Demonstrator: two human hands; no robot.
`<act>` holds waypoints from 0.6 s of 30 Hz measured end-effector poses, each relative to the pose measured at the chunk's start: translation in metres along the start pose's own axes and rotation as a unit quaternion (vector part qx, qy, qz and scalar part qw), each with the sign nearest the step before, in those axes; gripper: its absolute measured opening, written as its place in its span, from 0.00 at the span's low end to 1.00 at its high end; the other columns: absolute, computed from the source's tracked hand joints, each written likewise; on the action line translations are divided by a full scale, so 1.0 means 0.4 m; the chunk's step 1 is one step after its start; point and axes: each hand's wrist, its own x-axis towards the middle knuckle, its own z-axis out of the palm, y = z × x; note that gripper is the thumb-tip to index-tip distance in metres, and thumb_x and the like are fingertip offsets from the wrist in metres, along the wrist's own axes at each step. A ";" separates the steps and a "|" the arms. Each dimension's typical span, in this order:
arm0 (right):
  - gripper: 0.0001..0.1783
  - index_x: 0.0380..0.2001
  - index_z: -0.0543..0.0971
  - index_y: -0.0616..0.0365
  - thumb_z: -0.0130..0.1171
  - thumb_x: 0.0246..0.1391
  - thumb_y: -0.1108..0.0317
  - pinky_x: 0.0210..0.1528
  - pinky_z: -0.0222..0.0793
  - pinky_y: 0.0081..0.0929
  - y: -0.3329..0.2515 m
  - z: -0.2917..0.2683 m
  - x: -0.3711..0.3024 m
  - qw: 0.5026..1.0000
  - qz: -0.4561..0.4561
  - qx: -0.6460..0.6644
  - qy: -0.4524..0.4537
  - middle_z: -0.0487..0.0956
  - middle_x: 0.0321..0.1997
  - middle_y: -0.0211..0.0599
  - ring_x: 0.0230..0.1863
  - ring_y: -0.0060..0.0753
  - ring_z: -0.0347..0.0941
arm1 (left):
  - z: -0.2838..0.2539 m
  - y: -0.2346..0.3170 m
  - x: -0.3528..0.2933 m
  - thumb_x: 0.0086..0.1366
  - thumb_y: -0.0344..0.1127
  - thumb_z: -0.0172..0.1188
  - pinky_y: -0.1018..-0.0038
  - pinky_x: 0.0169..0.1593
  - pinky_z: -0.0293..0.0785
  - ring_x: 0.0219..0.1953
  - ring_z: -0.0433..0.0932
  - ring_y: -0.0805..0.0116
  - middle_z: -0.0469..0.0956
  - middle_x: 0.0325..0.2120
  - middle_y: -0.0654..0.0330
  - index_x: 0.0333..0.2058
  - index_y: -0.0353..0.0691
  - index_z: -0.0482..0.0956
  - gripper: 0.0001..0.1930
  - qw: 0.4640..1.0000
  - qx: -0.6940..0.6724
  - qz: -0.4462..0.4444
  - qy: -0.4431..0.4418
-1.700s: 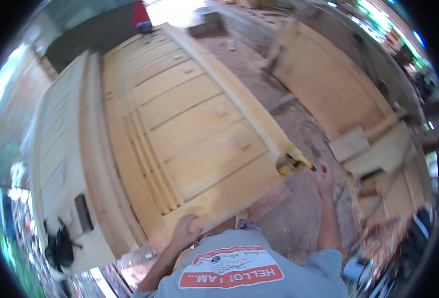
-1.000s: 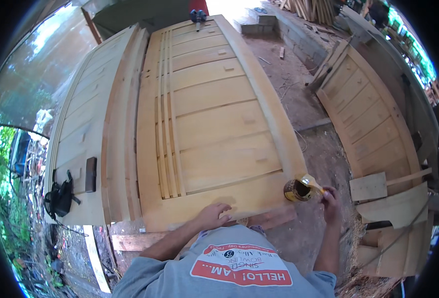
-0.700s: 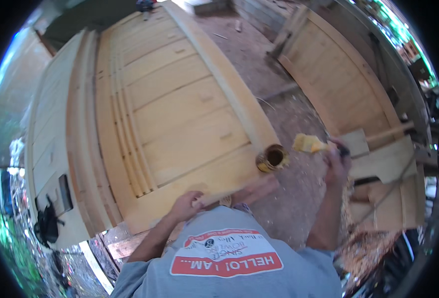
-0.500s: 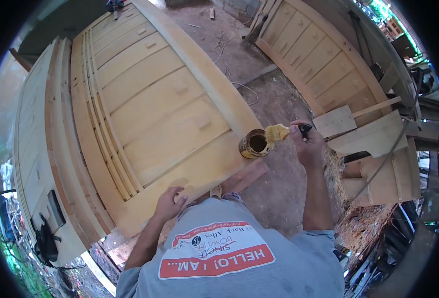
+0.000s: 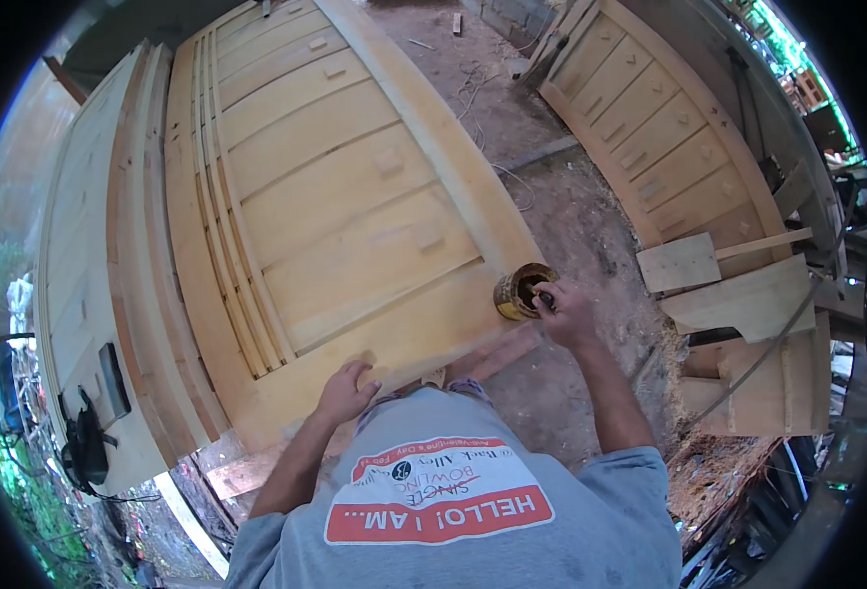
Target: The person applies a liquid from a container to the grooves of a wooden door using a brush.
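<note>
My right hand (image 5: pixel 567 316) is closed on a paintbrush (image 5: pixel 546 298); its black handle end shows, and its bristles are down inside an open can (image 5: pixel 509 295), out of sight. The can is stained with brown drips and stands at the near right corner of a pale wooden door (image 5: pixel 355 231) lying flat. Several recessed panels and long narrow grooves run across this door. At its near edge rests my left hand (image 5: pixel 347 395), with nothing in it, the fingers loosely apart.
Left of the door are stacked boards and another panelled door (image 5: pixel 80 285), with a black power tool (image 5: pixel 85 447) on it. A third panelled door (image 5: pixel 664 128) leans at the right, near cut wood pieces (image 5: pixel 737 299). A cord (image 5: pixel 522 191) lies on the dirt floor.
My right hand has moved left and down, taking the paintbrush from beside the can into it. My left hand stays at the door's near edge. The whole view has shifted slightly.
</note>
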 end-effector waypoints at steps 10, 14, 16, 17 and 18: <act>0.13 0.42 0.86 0.53 0.72 0.52 0.68 0.41 0.78 0.40 0.003 -0.009 -0.005 0.991 0.078 0.108 -0.012 0.85 0.39 0.43 0.39 0.48 0.83 | 0.023 0.001 -0.003 0.66 0.49 0.64 0.59 0.65 0.72 0.61 0.76 0.46 0.78 0.57 0.45 0.56 0.37 0.78 0.26 1.000 0.004 -0.006 0.013; 0.13 0.42 0.86 0.53 0.72 0.52 0.66 0.41 0.78 0.39 0.026 -0.006 -0.018 0.999 0.022 0.032 -0.012 0.85 0.39 0.43 0.39 0.49 0.83 | 0.024 0.071 0.027 0.67 0.49 0.64 0.58 0.65 0.72 0.62 0.75 0.45 0.76 0.59 0.45 0.58 0.37 0.77 0.27 1.000 0.012 0.015 0.008; 0.13 0.42 0.86 0.53 0.72 0.53 0.66 0.41 0.78 0.39 0.026 0.013 -0.013 0.999 0.004 0.035 -0.016 0.85 0.38 0.43 0.38 0.49 0.83 | 0.024 0.106 0.052 0.67 0.50 0.64 0.58 0.65 0.72 0.62 0.75 0.44 0.76 0.59 0.45 0.58 0.37 0.77 0.28 1.000 0.009 0.029 0.007; 0.12 0.41 0.86 0.53 0.72 0.53 0.66 0.41 0.78 0.40 0.026 0.020 -0.013 0.997 0.031 0.070 -0.027 0.85 0.38 0.43 0.38 0.49 0.82 | 0.030 0.124 0.067 0.67 0.50 0.64 0.58 0.65 0.71 0.62 0.75 0.44 0.76 0.59 0.45 0.59 0.37 0.76 0.28 0.999 -0.002 0.047 0.000; 0.12 0.41 0.86 0.52 0.72 0.53 0.66 0.41 0.78 0.40 0.017 0.039 0.000 0.992 0.052 0.111 -0.035 0.85 0.37 0.44 0.38 0.49 0.82 | 0.025 0.139 0.079 0.67 0.50 0.64 0.58 0.66 0.71 0.62 0.75 0.45 0.76 0.59 0.45 0.59 0.36 0.75 0.29 0.998 -0.009 0.062 -0.001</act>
